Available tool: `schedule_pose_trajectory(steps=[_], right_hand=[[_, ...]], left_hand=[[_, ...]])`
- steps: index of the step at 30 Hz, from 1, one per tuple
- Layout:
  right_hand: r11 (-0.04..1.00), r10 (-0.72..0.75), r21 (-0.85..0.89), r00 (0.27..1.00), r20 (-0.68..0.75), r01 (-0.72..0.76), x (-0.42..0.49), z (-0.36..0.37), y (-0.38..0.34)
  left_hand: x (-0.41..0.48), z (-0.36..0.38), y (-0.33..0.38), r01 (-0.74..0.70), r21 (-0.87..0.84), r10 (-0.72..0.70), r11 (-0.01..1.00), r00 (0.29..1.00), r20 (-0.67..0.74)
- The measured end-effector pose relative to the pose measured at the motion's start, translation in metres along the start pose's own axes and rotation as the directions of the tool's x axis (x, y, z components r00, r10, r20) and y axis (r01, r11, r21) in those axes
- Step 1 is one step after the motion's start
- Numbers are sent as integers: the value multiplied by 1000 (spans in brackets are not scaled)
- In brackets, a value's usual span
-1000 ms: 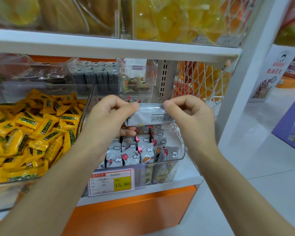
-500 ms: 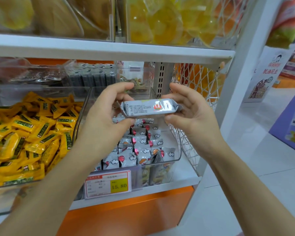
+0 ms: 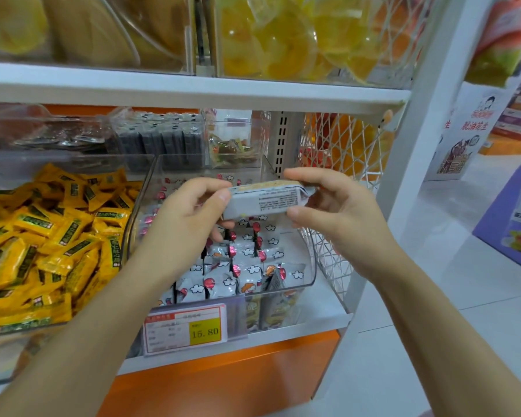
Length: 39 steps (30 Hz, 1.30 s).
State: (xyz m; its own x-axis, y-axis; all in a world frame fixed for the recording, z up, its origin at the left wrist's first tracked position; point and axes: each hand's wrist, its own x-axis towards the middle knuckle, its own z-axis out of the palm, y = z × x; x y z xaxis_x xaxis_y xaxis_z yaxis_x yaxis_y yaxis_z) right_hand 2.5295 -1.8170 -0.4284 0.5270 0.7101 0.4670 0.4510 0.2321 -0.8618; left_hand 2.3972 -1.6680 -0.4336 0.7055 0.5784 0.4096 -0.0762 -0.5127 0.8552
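Logging head view only. Recorded small silver-grey foil snack packet [image 3: 265, 201] held level in mid-air, above clear plastic bin [image 3: 312, 266] on white lower shelf [image 3: 322, 314], touching neither bin nor stock inside. Noted left hand [image 3: 190, 218] grasping packet's left end, with fingers and thumb curled round wrapper. Noted right hand [image 3: 334, 212] pinching right end, with forefinger on top and thumb beneath. Observed printed black text panel turned toward camera, with tan strip along top edge; found print too small to read.

Saw bin part-filled with matching grey packets [image 3: 247, 266] bearing cloud and red balloon marks, mostly stood on edge in rows. Marked yellow-and-white price label [image 3: 184, 328] fixed to shelf front below bin, reading 15.80. Logged heap of yellow sachets [image 3: 42, 242] in neighbouring bin at left, and white wire mesh panel [image 3: 343, 152] just beside bin at right.

Judged progress: pick-up done, label check apparently under way, with both grips looking secure. Judged remaining: finish reading, then either return packet to bin or carry away. Saw neither begun.
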Motion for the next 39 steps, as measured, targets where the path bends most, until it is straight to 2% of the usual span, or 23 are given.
schedule_pose_trajectory(steps=[2,4,7,9,11,15,19,21,25,32,36,39], right_hand=[[999,7,-32,998,-57,-9,2,-1,1],[999,12,-27,983,-186,-18,5,-2,3],[998,65,30,933,-353,-58,13,-3,8],[996,86,61,908,-409,-67,19,-3,11],[996,91,63,893,-441,-70,26,-1,14],[994,106,68,864,-492,-84,38,0,21],[993,120,58,863,-490,-105,44,-2,25],[986,157,122,866,-476,-112,45,-4,28],[973,203,195,862,-465,-125,45,-1,27],[974,194,192,867,-458,-117,47,3,27],[987,157,95,877,-454,-128,50,5,27],[990,52,-97,898,-437,-105,60,6,22]], left_hand=[[3,1,-2,9,24,-9,1000,1000,-6],[8,1,-5,-13,169,17,986,1000,-18],[27,1,-11,-50,442,61,896,998,-12],[46,6,-12,-90,564,73,821,996,53],[67,16,-14,-123,619,39,776,988,148],[110,39,-22,-155,736,-133,659,939,317],[131,51,-37,-220,823,-206,524,904,373],[137,52,-44,-262,837,-207,481,893,399],[143,52,-52,-288,829,-217,480,876,430],[151,52,-54,-245,829,-189,502,905,382],[149,49,-61,-196,789,-97,583,947,306],[144,44,-61,-192,788,-48,585,962,270]])
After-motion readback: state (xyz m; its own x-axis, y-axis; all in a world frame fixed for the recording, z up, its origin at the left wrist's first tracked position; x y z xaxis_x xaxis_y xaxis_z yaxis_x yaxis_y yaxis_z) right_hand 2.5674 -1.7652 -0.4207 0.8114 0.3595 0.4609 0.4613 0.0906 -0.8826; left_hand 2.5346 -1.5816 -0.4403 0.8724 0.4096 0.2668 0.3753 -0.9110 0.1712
